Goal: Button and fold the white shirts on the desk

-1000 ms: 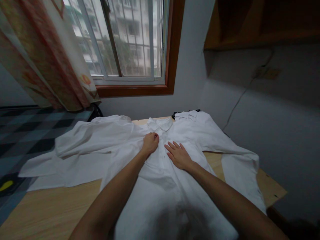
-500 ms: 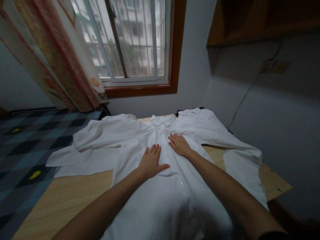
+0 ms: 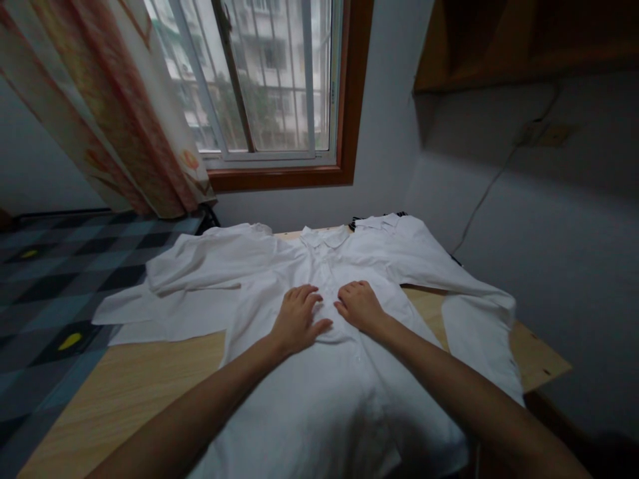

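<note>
A white button-up shirt lies spread face up on a wooden table, its collar toward the window and its sleeves out to both sides. My left hand rests on the chest just left of the button line, fingers bent onto the cloth and thumb stretched toward the middle. My right hand sits right of the button line with its fingers curled under, closed on the fabric. The two hands nearly touch over the placket.
A second white garment lies at the table's far edge. Window and patterned curtain stand behind; checkered floor to the left. A wall with a cable closes the right side under a wooden shelf.
Both hands lay flat and open on the shirt half a second ago; now their fingers have curled onto the cloth and the right hand has slid closer to me, beside the left.
</note>
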Demonstrator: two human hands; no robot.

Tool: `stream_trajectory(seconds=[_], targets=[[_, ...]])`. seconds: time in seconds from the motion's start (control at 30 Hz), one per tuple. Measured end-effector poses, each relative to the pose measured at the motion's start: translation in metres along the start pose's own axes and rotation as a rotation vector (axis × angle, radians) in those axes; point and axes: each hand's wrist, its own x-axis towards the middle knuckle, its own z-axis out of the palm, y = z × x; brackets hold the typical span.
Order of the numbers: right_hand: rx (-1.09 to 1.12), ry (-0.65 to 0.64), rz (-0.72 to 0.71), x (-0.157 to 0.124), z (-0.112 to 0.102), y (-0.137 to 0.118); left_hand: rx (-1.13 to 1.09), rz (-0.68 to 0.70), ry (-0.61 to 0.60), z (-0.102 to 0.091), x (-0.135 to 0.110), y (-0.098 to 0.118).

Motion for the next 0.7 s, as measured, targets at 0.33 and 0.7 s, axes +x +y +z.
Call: stream_trajectory(seconds=[0.33,0.7], targets=[[-0.093,0.028,0.064,0.001,-0.004,-0.020,-0.077,0.323,-0.298,-0.005,-0.057,0.047],[0.232,0.011,0.291,0.013,0.005,-0.007,-0.116,0.125,-0.403,-0.017,-0.055,0.064]])
